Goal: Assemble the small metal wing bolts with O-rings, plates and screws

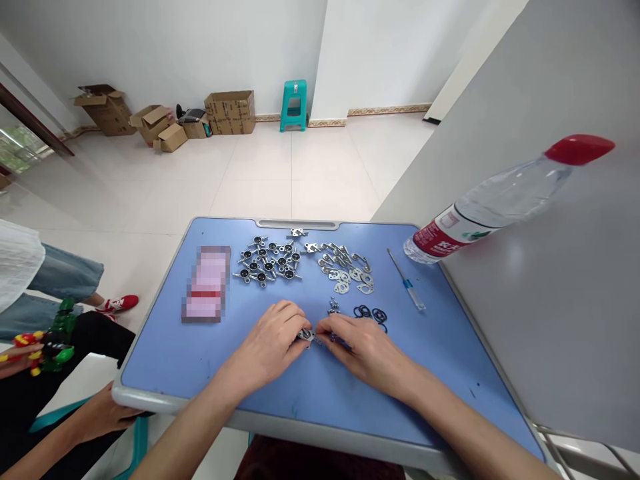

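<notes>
Near the front middle of the table, my left hand (273, 343) pinches a small metal fitting with an oval flange (306, 334). Close against its right side is my right hand (367, 347), thumb and fingertips pressed together; whatever is between them is too small to name. Just beyond the right hand lie several small screws (333, 305) and black rubber rings (366, 311). Farther back are a group of metal fittings with round black centres (269, 265), flat oval metal plates (355, 275) and hooked metal pieces (337, 257).
A screwdriver (407, 283) with a clear blue handle lies on the right of the blue table (165, 360). A red-capped bottle (480, 207) stands at the back right by a grey panel. A pixelated pink item (206, 283) lies left. At left, a person's hand (103, 415) is beside the table edge.
</notes>
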Available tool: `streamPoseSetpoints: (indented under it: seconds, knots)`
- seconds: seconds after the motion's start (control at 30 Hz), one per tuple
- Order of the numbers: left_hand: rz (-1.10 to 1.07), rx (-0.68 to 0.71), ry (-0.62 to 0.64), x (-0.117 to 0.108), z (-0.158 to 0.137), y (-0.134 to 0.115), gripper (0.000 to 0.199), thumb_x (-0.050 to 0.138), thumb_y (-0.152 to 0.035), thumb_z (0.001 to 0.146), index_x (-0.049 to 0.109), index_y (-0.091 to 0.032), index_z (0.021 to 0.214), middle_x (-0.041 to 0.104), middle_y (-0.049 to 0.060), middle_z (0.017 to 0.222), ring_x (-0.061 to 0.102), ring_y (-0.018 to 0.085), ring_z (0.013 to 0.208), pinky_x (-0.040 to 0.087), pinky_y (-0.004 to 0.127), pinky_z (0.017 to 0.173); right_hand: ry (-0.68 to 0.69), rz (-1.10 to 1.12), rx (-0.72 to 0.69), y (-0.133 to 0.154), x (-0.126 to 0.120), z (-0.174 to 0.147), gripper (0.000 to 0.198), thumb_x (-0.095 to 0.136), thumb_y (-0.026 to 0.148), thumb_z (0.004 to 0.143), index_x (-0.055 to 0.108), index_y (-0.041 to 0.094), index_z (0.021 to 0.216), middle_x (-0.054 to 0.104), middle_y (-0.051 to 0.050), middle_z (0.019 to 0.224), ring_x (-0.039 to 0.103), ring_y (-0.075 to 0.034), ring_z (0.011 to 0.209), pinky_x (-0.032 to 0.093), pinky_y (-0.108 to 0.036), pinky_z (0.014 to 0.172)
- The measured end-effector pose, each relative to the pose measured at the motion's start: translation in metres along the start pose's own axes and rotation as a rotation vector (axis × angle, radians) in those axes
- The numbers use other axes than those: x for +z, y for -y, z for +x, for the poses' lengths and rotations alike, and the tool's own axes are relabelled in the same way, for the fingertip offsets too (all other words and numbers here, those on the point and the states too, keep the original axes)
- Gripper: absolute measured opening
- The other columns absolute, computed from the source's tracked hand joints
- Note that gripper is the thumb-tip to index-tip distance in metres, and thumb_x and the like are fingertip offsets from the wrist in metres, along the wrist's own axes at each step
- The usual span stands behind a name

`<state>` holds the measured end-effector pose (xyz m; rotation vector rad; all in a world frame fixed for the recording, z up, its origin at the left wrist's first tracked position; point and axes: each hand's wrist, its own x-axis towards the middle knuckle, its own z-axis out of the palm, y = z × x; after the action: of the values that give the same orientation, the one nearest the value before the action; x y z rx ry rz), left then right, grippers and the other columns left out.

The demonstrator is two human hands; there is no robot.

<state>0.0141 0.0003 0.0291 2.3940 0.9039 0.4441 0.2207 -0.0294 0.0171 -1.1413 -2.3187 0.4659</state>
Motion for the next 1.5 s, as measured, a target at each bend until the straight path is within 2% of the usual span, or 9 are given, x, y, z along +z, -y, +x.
streamPoseSetpoints:
  seconds: [0.27, 0.57, 0.67, 0.83, 0.93, 1.2, 1.37, 1.5]
  knots:
    - [0.024, 0.019, -0.010, 0.003, -0.001, 0.001, 0.008, 0.062, -0.012, 0.089, 0.058, -0.016, 0.095, 0.062, 0.003, 0.098, 0.055, 0.020, 0.098, 0.048, 0.035, 0.088, 0.039, -0.046, -0.016, 0.001, 0.001, 0.001, 0.021, 0.036, 0.016, 0.100, 0.056, 0.019, 0.092, 0.065, -0.002, 0.077, 0.059, -0.012, 0.059, 0.040, -0.023, 0.054]
    - [0.023, 0.022, -0.014, 0.003, 0.000, 0.001, 0.005, 0.058, -0.013, 0.092, 0.058, -0.017, 0.095, 0.062, 0.004, 0.097, 0.055, 0.021, 0.100, 0.048, 0.037, 0.087, 0.028, -0.334, -0.126, 0.010, 0.005, 0.001, 0.029, 0.036, 0.007, 0.096, 0.058, 0.017, 0.081, 0.058, 0.000, 0.065, 0.050, -0.011, 0.048, 0.027, -0.025, 0.047]
    - [0.018, 0.021, -0.011, 0.003, 0.000, 0.000, 0.006, 0.058, -0.012, 0.092, 0.058, -0.017, 0.095, 0.062, 0.004, 0.097, 0.055, 0.021, 0.100, 0.048, 0.037, 0.087, 0.021, -0.303, -0.108, 0.010, 0.005, 0.000, 0.028, 0.038, 0.007, 0.095, 0.060, 0.016, 0.081, 0.060, -0.001, 0.065, 0.053, -0.012, 0.049, 0.028, -0.025, 0.047]
    - [0.011, 0.026, -0.009, 0.003, -0.001, 0.001, 0.007, 0.059, -0.012, 0.091, 0.058, -0.017, 0.095, 0.062, 0.004, 0.097, 0.055, 0.021, 0.099, 0.048, 0.037, 0.088, 0.033, -0.099, -0.014, 0.006, -0.004, 0.000, 0.022, 0.042, 0.012, 0.096, 0.064, 0.018, 0.098, 0.069, -0.003, 0.078, 0.064, -0.015, 0.061, 0.041, -0.024, 0.054]
    - [0.012, 0.018, -0.005, 0.001, -0.001, 0.001, 0.008, 0.060, -0.011, 0.090, 0.058, -0.017, 0.096, 0.062, 0.004, 0.099, 0.055, 0.021, 0.099, 0.048, 0.037, 0.088, 0.025, -0.026, 0.037, 0.004, -0.010, 0.000, 0.020, 0.044, 0.016, 0.097, 0.063, 0.019, 0.101, 0.071, -0.004, 0.084, 0.066, -0.015, 0.065, 0.045, -0.025, 0.058]
    - [0.005, -0.003, 0.004, -0.001, 0.000, -0.002, 0.007, 0.058, -0.012, 0.091, 0.058, -0.018, 0.094, 0.060, 0.004, 0.099, 0.055, 0.020, 0.096, 0.049, 0.036, 0.084, 0.018, -0.089, -0.037, 0.004, -0.005, -0.002, 0.026, 0.038, 0.011, 0.097, 0.063, 0.017, 0.094, 0.066, -0.003, 0.075, 0.059, -0.013, 0.057, 0.037, -0.024, 0.051]
    - [-0.002, -0.004, 0.012, -0.001, -0.001, -0.001, 0.008, 0.059, -0.011, 0.090, 0.058, -0.018, 0.095, 0.060, 0.004, 0.100, 0.055, 0.020, 0.097, 0.049, 0.036, 0.085, 0.060, -0.140, -0.033, 0.006, -0.001, -0.003, 0.028, 0.036, 0.010, 0.096, 0.062, 0.018, 0.092, 0.065, -0.002, 0.073, 0.056, -0.012, 0.054, 0.034, -0.024, 0.050]
    - [0.005, -0.007, 0.007, 0.000, 0.000, 0.000, 0.007, 0.060, -0.012, 0.091, 0.058, -0.017, 0.095, 0.061, 0.004, 0.100, 0.055, 0.020, 0.098, 0.049, 0.036, 0.085, 0.071, -0.071, -0.024, 0.009, -0.003, -0.002, 0.025, 0.037, 0.015, 0.098, 0.061, 0.018, 0.090, 0.064, -0.003, 0.073, 0.055, -0.013, 0.055, 0.034, -0.024, 0.052]
